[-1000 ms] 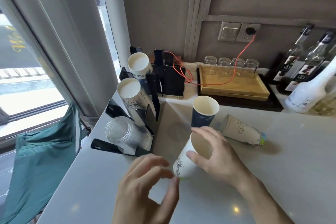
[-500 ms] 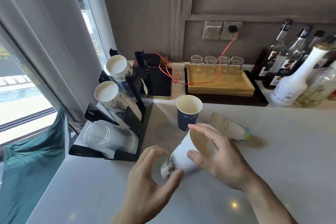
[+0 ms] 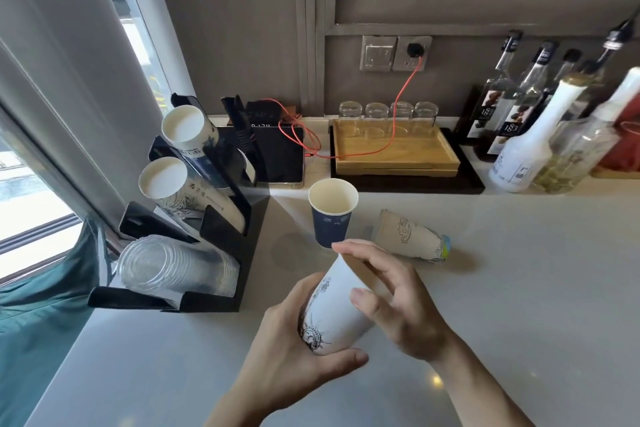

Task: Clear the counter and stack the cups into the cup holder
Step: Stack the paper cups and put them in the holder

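wooden tray (image 3: pixel 394 156) sits at back of counter w/ four clear glasses (image 3: pixel 388 113) upside down along its far edge. red cable (image 3: pixel 398 104) runs from wall socket (image 3: pixel 414 53) across tray to black device (image 3: pixel 280 159). syrup bottles (image 3: pixel 519 107) crowd the right. grey curtain (image 3: pixel 69 55) & teal cloth (image 3: pixel 38 315) at left.

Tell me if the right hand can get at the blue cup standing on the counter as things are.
Probably not yet: the right hand is busy, sharing the white printed cup with the left hand. The blue cup stands upright just beyond its fingertips, with nothing between, so once freed the way looks open.
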